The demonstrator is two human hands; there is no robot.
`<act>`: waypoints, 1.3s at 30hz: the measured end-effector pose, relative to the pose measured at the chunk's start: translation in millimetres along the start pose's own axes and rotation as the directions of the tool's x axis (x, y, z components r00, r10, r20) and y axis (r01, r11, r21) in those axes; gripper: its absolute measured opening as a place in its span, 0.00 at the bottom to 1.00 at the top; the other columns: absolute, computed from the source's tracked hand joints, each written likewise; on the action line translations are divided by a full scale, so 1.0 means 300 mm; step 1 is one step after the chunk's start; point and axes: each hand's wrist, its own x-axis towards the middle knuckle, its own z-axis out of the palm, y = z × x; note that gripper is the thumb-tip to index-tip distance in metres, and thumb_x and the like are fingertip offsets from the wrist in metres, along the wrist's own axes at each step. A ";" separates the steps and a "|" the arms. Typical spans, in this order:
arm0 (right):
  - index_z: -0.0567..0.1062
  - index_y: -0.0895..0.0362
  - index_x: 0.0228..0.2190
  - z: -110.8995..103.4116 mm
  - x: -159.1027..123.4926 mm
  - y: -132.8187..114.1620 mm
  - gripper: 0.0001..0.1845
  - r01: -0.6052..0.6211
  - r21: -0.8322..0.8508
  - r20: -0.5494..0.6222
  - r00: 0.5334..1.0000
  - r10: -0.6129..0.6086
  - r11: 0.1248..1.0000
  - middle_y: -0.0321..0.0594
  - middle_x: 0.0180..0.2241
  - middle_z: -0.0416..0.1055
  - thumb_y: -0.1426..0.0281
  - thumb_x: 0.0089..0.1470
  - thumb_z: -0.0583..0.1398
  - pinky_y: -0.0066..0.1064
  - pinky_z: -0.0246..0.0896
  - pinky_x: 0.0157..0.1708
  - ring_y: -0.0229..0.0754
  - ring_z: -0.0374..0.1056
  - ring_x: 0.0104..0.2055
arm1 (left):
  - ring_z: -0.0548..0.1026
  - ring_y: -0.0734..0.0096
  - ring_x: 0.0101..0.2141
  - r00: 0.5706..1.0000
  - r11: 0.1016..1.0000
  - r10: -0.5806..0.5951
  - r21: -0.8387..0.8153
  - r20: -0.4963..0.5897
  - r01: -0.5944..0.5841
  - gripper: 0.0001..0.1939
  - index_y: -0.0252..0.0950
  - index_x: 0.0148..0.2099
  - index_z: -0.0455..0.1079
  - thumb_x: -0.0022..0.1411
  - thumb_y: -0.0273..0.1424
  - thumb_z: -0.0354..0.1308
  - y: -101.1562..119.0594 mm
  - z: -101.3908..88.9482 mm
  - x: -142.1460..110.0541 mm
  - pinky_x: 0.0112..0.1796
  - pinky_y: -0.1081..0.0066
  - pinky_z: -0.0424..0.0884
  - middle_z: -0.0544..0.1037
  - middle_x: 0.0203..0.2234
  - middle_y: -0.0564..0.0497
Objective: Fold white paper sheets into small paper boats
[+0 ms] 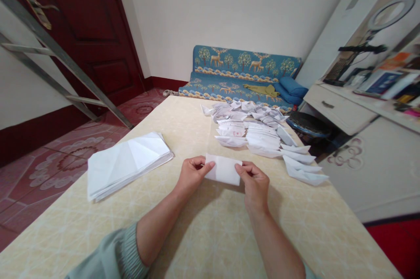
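A small folded white paper (223, 169) lies between my two hands just above the yellow patterned table (203, 235). My left hand (193, 173) pinches its left edge with thumb and fingers closed. My right hand (254, 180) grips its right edge in the same way. A stack of flat white sheets (126, 163) lies to the left of my hands. Many folded paper boats (262, 134) are spread over the far right part of the table.
A metal ladder (62, 62) leans by a dark red door (85, 21) at the left. A blue patterned sofa (243, 73) stands beyond the table. A white cabinet (367, 156) with a ring light (390, 12) and clutter is at the right.
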 end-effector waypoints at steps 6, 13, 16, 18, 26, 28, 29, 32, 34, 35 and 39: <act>0.72 0.58 0.16 0.004 -0.003 -0.009 0.11 -0.031 0.038 -0.006 1.000 0.031 0.999 0.36 0.27 0.70 0.66 0.40 0.66 0.28 0.57 0.30 0.38 0.64 0.30 | 0.65 0.78 0.19 1.000 1.000 -0.013 0.000 -0.003 0.013 0.15 0.30 0.21 0.71 0.47 0.38 0.64 -0.019 -0.002 0.003 0.22 0.77 0.59 0.71 0.16 0.53; 0.71 0.58 0.16 0.006 -0.004 -0.004 0.11 -0.060 0.076 -0.013 0.998 0.061 0.995 0.37 0.27 0.71 0.66 0.38 0.67 0.28 0.58 0.29 0.38 0.65 0.29 | 0.64 0.78 0.19 1.000 1.000 -0.007 0.013 -0.005 0.007 0.16 0.30 0.21 0.70 0.48 0.38 0.63 -0.017 -0.003 -0.001 0.22 0.77 0.58 0.70 0.16 0.53; 0.72 0.59 0.16 0.008 -0.006 -0.003 0.12 -0.066 0.070 -0.025 0.997 0.068 0.995 0.39 0.27 0.71 0.65 0.38 0.67 0.28 0.59 0.28 0.39 0.65 0.29 | 0.64 0.78 0.19 1.000 1.000 -0.016 0.015 -0.002 0.016 0.16 0.30 0.21 0.70 0.48 0.39 0.63 -0.014 -0.003 -0.001 0.22 0.77 0.58 0.70 0.16 0.53; 0.71 0.59 0.16 0.009 -0.006 -0.003 0.12 -0.068 0.070 -0.032 0.997 0.071 0.995 0.39 0.27 0.71 0.66 0.38 0.67 0.28 0.59 0.28 0.38 0.65 0.29 | 0.64 0.78 0.19 1.000 1.000 -0.017 0.014 -0.006 0.017 0.15 0.30 0.21 0.70 0.48 0.38 0.63 -0.015 -0.003 0.000 0.22 0.77 0.58 0.70 0.15 0.53; 0.70 0.59 0.16 0.009 -0.009 -0.003 0.14 -0.073 0.037 -0.032 0.997 0.074 0.997 0.40 0.28 0.72 0.64 0.39 0.67 0.28 0.60 0.28 0.39 0.66 0.29 | 0.62 0.79 0.17 0.999 1.000 -0.024 0.010 -0.040 0.025 0.17 0.30 0.20 0.68 0.46 0.40 0.64 -0.021 0.000 0.001 0.20 0.77 0.55 0.68 0.14 0.54; 0.70 0.59 0.16 0.010 -0.009 -0.002 0.14 -0.078 0.044 -0.041 0.996 0.080 0.996 0.39 0.28 0.72 0.64 0.38 0.67 0.29 0.60 0.28 0.39 0.66 0.29 | 0.61 0.80 0.17 0.998 1.000 -0.027 0.012 -0.055 0.027 0.17 0.30 0.20 0.67 0.46 0.40 0.64 -0.021 0.001 -0.001 0.20 0.77 0.55 0.68 0.14 0.55; 0.70 0.59 0.16 0.010 -0.009 -0.001 0.14 -0.081 0.050 -0.044 0.996 0.083 0.995 0.39 0.28 0.72 0.65 0.38 0.67 0.29 0.60 0.28 0.39 0.66 0.29 | 0.61 0.80 0.17 0.998 1.000 -0.025 0.016 -0.060 0.026 0.17 0.31 0.20 0.67 0.46 0.40 0.64 -0.020 0.002 -0.002 0.20 0.77 0.54 0.67 0.14 0.55; 0.70 0.59 0.16 0.011 -0.010 -0.001 0.14 -0.087 0.058 -0.049 0.995 0.089 0.995 0.38 0.27 0.72 0.65 0.37 0.68 0.29 0.60 0.28 0.39 0.66 0.29 | 0.59 0.81 0.17 0.997 0.999 -0.007 0.033 -0.074 0.009 0.18 0.31 0.19 0.64 0.46 0.40 0.64 -0.013 0.003 -0.004 0.19 0.78 0.53 0.65 0.13 0.56; 0.69 0.59 0.16 0.011 -0.010 -0.001 0.14 -0.086 0.050 -0.049 0.995 0.088 0.995 0.39 0.27 0.72 0.65 0.38 0.68 0.29 0.60 0.28 0.39 0.66 0.29 | 0.58 0.82 0.16 0.996 0.999 0.008 0.032 -0.090 -0.006 0.19 0.32 0.18 0.61 0.46 0.40 0.64 -0.008 0.004 -0.005 0.19 0.78 0.52 0.63 0.12 0.57; 0.69 0.59 0.16 0.012 -0.011 -0.001 0.15 -0.085 0.044 -0.050 0.995 0.087 0.995 0.39 0.27 0.72 0.65 0.38 0.67 0.29 0.60 0.29 0.39 0.66 0.29 | 0.57 0.83 0.16 0.995 1.000 0.014 0.029 -0.099 -0.011 0.20 0.33 0.18 0.59 0.45 0.40 0.64 -0.006 0.006 -0.006 0.18 0.79 0.52 0.62 0.12 0.58; 0.68 0.58 0.19 0.015 -0.009 0.003 0.15 -0.066 0.065 -0.065 0.995 0.071 0.996 0.36 0.25 0.71 0.65 0.37 0.68 0.28 0.59 0.27 0.37 0.65 0.26 | 0.57 0.84 0.16 0.993 0.999 0.035 0.005 -0.109 -0.034 0.21 0.34 0.18 0.55 0.45 0.39 0.64 -0.002 0.012 -0.006 0.18 0.80 0.52 0.60 0.12 0.59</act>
